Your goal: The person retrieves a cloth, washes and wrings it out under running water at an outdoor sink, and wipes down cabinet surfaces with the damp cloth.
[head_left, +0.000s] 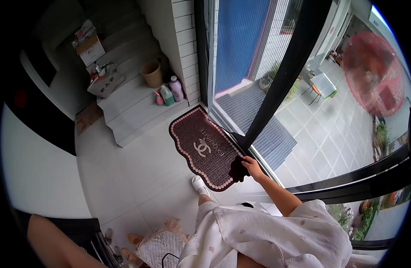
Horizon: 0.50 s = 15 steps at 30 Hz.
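My right hand (252,168) reaches out low over the edge of the doormat (187,134) beside the door. Its fingers are closed on a crumpled dark cloth (238,170), which hangs over the mat's lower right corner. The mat is dark with a pink scalloped border and pale lettering. My left hand is out of the picture; only part of a bare arm (58,245) shows at the lower left. A white shoe (199,184) on my foot stands at the mat's near edge.
A black-framed glass door (286,76) and pleated screen border the mat. Steps at the left hold a brown bucket (151,74), several bottles (167,95) and a grey bag (105,83). Slippers (130,255) and a white quilted item (160,248) lie near my feet.
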Tool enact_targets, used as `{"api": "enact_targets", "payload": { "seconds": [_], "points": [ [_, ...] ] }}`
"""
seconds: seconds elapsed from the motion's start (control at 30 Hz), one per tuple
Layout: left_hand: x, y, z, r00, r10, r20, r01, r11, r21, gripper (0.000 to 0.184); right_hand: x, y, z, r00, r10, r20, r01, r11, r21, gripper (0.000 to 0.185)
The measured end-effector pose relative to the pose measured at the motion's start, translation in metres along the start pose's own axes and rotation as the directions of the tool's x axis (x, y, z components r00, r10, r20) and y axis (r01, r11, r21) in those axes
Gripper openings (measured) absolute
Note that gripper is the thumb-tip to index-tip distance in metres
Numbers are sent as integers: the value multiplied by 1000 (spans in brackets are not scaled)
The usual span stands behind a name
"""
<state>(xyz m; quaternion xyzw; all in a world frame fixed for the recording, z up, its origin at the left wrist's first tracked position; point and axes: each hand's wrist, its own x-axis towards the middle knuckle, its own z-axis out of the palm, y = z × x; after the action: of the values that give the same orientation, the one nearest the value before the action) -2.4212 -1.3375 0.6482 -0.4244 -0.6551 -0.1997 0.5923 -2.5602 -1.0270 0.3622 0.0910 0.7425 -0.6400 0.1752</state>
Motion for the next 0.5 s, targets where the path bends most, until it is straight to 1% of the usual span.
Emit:
{"api": "enact_targets", "payload": {
  "seconds": [0.03, 0.07, 0.1, 0.17, 0.2, 0.3, 0.37, 0.43, 0.5],
  "points": [
    [-20, -12, 16, 999, -42, -7, 42, 999, -19, 19, 17, 0, 3, 1000, 0, -15, 0, 1000, -5, 14],
    [-40, -24, 32, 997, -82, -8, 81, 996, -39, 19, 36, 1, 10, 998, -59, -26, 60, 998, 22, 15],
    [-57, -36, 44, 993, -117, -12, 116, 991, -60, 18, 53, -11, 15, 997, -76, -21, 77, 996, 49, 14],
    [-81, -59, 67, 985, -175, -7, 173, 979, -108, 17, 82, -36, 29, 999, -50, -1, 50, 988, 147, 14],
    [-90, -73, 78, 981, -195, -8, 192, 972, -134, 17, 102, -48, 36, 997, -81, -11, 82, 994, 74, 15],
    [-106, -122, 99, 976, -216, -10, 210, 959, -192, 16, 150, -93, 61, 988, -150, 25, 149, 987, 61, 16],
    [-101, -168, 111, 986, -165, -33, 155, 966, -208, 15, 178, -119, 71, 987, -155, 32, 154, 988, 31, 16],
    [-90, -215, 120, 991, -111, -70, 93, 971, -219, 14, 208, -132, 76, 987, -145, 66, 140, 987, 73, 19],
    [-71, -260, 127, 994, -22, -106, -1, 977, -211, 14, 235, -156, 80, 971, -218, 97, 227, 968, -104, 20]
  ]
}}
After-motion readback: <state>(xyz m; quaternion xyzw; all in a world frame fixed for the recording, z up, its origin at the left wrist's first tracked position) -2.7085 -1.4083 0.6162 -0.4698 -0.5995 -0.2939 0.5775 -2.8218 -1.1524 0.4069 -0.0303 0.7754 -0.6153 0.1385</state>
